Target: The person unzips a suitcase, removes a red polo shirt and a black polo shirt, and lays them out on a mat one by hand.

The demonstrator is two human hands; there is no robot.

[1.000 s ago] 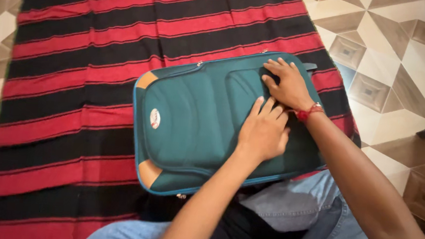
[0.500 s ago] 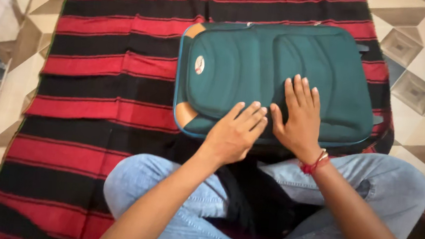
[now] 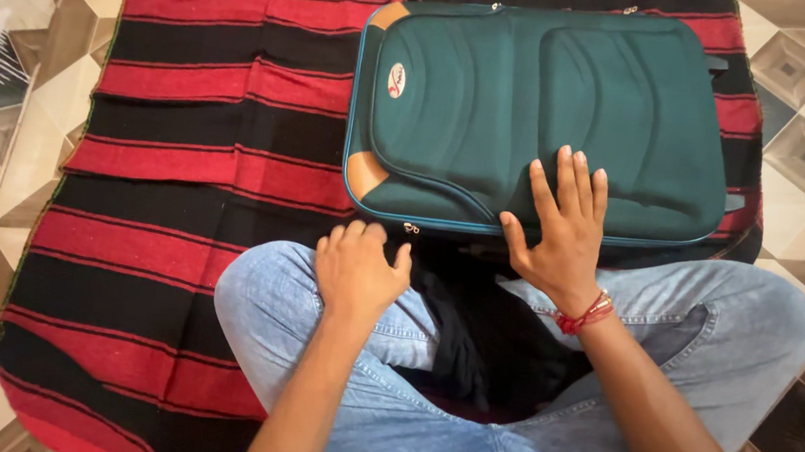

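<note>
Now my right hand lies flat, fingers spread, on the green suitcase near its six o'clock edge; my left hand, loosely curled and empty, rests on my knee, with open striped blanket toward nine o'clock.

What lies around me on the floor

Under me spreads a blanket in broad red and black stripes, reaching from the top edge down past my knees. Beyond it on both sides I see floor tiles in a beige and brown geometric pattern. My legs are crossed in light blue jeans, with a black cloth bunched between them.
</note>
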